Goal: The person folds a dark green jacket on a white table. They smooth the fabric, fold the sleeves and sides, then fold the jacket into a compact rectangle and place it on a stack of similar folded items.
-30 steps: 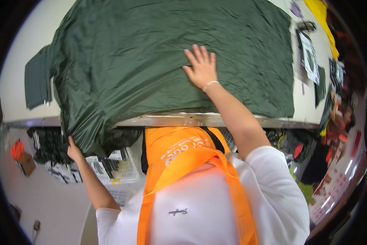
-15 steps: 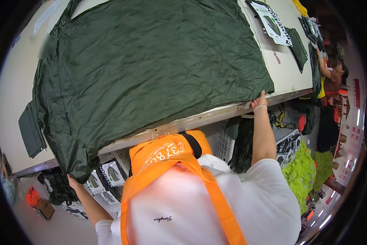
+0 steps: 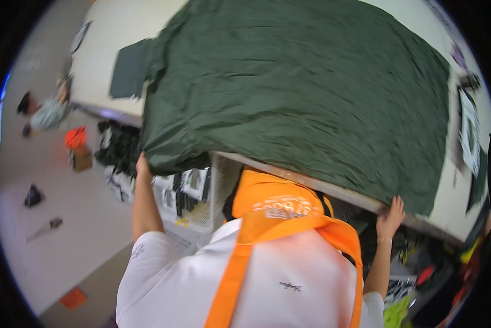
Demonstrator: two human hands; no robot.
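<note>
A large dark green piece of thin, crinkled fabric [image 3: 300, 93] is spread over the white table [image 3: 111, 27]. Its near left corner hangs past the table edge, and my left hand [image 3: 142, 165] is closed on that corner with the arm stretched forward. At the near right, my right hand [image 3: 391, 217] touches the fabric's front hem by the table edge, its fingers extended and slightly apart. Motion blur softens the fingers. Whether the fabric is a garment cannot be told, since its far side runs out of view. A folded dark green piece [image 3: 129, 68] lies beside it on the left.
Below the table stand a white plastic crate [image 3: 217, 191] and flat printed packages [image 3: 195, 183]. Printed packaging [image 3: 468, 131] lies at the table's right. On the left are a person [image 3: 48, 113], a cardboard box [image 3: 81, 159] and a black bag [image 3: 33, 196] on the floor.
My view has swung left. The fabric now lies flatter, with its left side pulled outward by my left hand. My right hand's fingers have straightened at the hem.
</note>
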